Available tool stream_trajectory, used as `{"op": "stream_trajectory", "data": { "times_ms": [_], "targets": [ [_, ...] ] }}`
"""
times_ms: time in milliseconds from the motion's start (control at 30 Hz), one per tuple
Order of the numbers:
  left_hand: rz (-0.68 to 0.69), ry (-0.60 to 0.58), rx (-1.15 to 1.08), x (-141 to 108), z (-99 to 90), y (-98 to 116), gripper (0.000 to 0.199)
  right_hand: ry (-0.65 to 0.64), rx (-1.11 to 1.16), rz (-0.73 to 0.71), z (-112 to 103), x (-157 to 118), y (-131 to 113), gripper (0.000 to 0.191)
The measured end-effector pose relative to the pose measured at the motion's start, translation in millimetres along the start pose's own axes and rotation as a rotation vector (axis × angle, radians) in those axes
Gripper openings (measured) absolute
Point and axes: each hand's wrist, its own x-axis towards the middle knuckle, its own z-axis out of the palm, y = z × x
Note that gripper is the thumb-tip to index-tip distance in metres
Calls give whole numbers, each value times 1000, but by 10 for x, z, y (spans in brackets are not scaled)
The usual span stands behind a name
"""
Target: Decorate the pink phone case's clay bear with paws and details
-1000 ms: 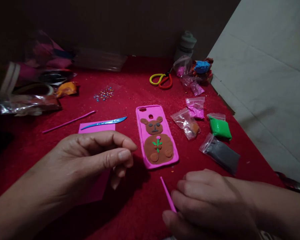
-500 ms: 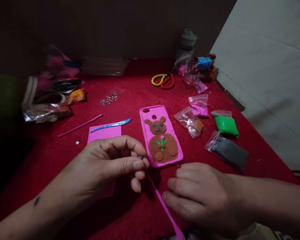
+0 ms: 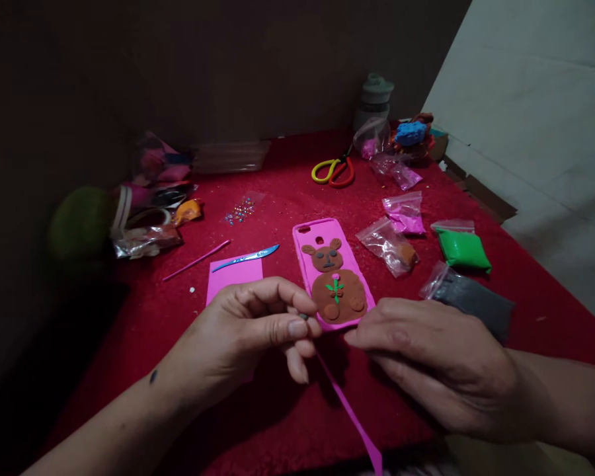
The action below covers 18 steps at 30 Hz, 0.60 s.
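My left hand is closed, pinching a small piece of dark clay between thumb and forefinger. A pink plastic modelling tool slants down and right from its lower fingers. My right hand has its fingers pressed together beside the lower right corner of a pink phone case; whatever the fingertips pinch, if anything, is hidden. On the case lies a brown clay bear with dark eyes, nose and mouth, round feet and a pink flower on green leaves.
A blue modelling knife lies across a pink sheet, left of the case. Clay bags, including green and dark grey, lie at right. Scissors, beads, a pink stick and a bottle stand or lie farther back.
My right hand has moved up toward the case's lower corner, its fingers drawn together. My left hand keeps the dark clay and pink tool. The whole view has shifted slightly.
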Motion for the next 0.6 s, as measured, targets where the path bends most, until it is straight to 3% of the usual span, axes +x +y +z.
{"op": "stream_trajectory", "data": {
  "times_ms": [67, 200, 267, 433, 600],
  "targets": [
    [16, 10, 64, -9, 41, -7, 9, 81, 129, 126, -8, 32, -42, 20],
    [49, 68, 196, -65, 208, 11, 4, 78, 675, 741, -5, 59, -82, 15],
    [93, 116, 334, -104, 318, 30, 2, 35, 931, 922, 14, 61, -87, 23],
    [416, 153, 917, -162, 500, 37, 3, 0, 1161, 934, 65, 58, -124, 21],
    [491, 173, 1077, -164, 529, -9, 5, 9, 1247, 982, 84, 24, -158, 22]
  ]
}}
